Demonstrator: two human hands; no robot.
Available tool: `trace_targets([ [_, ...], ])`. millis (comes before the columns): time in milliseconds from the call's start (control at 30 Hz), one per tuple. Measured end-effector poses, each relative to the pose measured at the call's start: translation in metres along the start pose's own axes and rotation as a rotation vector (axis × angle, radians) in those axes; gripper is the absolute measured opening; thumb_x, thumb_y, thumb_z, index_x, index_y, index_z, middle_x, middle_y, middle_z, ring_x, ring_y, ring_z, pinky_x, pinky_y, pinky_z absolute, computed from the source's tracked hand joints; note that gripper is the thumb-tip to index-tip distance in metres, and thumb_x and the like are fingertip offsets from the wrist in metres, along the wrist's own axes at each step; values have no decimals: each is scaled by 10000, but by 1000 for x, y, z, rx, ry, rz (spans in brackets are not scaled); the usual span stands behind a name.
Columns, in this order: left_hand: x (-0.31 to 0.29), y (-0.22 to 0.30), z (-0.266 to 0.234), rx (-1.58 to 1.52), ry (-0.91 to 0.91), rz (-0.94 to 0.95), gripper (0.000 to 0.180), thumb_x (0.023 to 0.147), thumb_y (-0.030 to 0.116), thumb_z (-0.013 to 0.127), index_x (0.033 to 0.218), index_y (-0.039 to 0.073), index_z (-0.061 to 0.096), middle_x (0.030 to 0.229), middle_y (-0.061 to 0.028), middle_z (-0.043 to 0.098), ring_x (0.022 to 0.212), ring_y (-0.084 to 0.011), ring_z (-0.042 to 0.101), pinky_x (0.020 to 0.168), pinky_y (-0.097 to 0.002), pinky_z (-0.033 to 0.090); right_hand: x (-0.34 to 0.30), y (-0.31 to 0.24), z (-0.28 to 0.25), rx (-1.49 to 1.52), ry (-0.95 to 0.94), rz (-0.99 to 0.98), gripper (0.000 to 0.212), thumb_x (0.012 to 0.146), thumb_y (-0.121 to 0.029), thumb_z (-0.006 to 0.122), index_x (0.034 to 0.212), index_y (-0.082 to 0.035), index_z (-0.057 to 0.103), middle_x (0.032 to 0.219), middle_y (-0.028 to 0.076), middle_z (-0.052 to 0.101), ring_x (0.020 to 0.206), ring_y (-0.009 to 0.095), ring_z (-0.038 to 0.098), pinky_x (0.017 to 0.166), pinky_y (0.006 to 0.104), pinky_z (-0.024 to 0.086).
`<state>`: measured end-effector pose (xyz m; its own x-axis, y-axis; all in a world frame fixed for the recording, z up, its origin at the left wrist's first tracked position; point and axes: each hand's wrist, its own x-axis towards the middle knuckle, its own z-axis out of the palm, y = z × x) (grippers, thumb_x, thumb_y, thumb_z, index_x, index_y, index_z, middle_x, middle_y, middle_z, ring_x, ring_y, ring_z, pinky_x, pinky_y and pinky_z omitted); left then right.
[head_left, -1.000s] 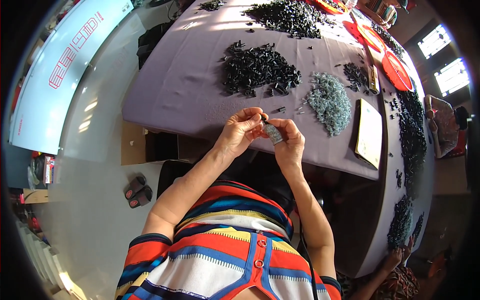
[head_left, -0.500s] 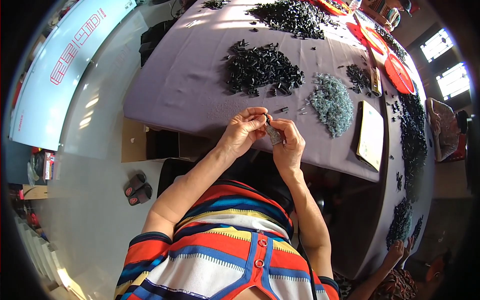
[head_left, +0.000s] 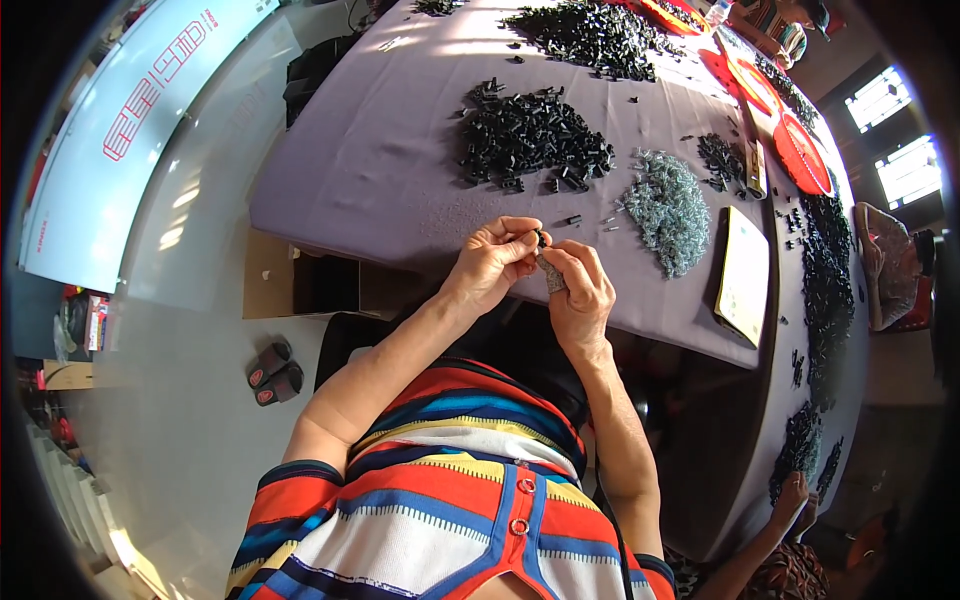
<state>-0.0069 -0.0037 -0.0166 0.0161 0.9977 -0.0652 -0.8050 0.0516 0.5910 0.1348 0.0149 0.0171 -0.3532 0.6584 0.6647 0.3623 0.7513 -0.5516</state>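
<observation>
Above the table's near edge, my left hand (head_left: 490, 265) pinches a small black plastic part (head_left: 542, 238) between thumb and fingertips. Close against it on the right, my right hand (head_left: 582, 290) is closed, with a grey speckled piece (head_left: 553, 278) showing beneath its fingers; its kind is too small to make out. The fingertips of both hands meet around the black part. Beyond them lies a heap of similar black plastic parts (head_left: 535, 135). To the right is a heap of small clear bluish pieces (head_left: 672, 215). A few loose black parts (head_left: 572, 219) lie between the heaps and my hands.
A purple-grey cloth covers the table (head_left: 350, 170). A pale pad (head_left: 742, 275) lies by its right edge. Farther off are another black heap (head_left: 590, 35) and red trays (head_left: 800, 155). An open cardboard box (head_left: 275, 280) stands below. Another person's hands (head_left: 793, 500) work at lower right.
My hands stay together around the black part, with slight finger movement; less of the grey piece shows. The other person's hands at lower right have shifted a little. The whole view has moved slightly.
</observation>
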Motion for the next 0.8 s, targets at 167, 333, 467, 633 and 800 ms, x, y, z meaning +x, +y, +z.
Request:
trace_targets([
  [167,-1,0,5,17,68,14,131,859,13,564,971,61,611,886,-81,652,665,-98,556,619,-227,459,0,4,0,-87,-12,-126,357,595,120,561,913,-38,597,895,97,572,787,270,588,658,338,493],
  [333,-2,0,6,34,61,22,129,855,11,567,970,52,609,887,-84,653,666,-99,562,615,-228,465,2,3,-3,-139,-29,-208,333,618,87,591,929,-30,571,897,96,539,783,260,561,654,338,486],
  [467,-3,-3,6,91,64,55,124,854,14,571,967,49,609,887,-79,654,674,-96,570,611,-225,471,3,4,-4,-173,-63,-230,309,630,74,595,922,-22,567,892,95,534,776,257,556,651,336,485],
  [633,-3,-3,5,100,82,36,120,864,33,568,975,51,611,894,-69,650,692,-97,582,630,-232,483,6,3,-3,-172,-66,-232,303,633,73,597,918,-25,569,889,93,529,772,252,550,650,338,482],
  [800,0,-1,0,42,11,-15,182,867,45,569,1048,65,566,910,-51,636,729,-105,591,663,-242,483,5,5,-2,-7,-44,-35,342,619,91,588,940,-25,565,920,125,535,835,287,567,690,337,489],
])
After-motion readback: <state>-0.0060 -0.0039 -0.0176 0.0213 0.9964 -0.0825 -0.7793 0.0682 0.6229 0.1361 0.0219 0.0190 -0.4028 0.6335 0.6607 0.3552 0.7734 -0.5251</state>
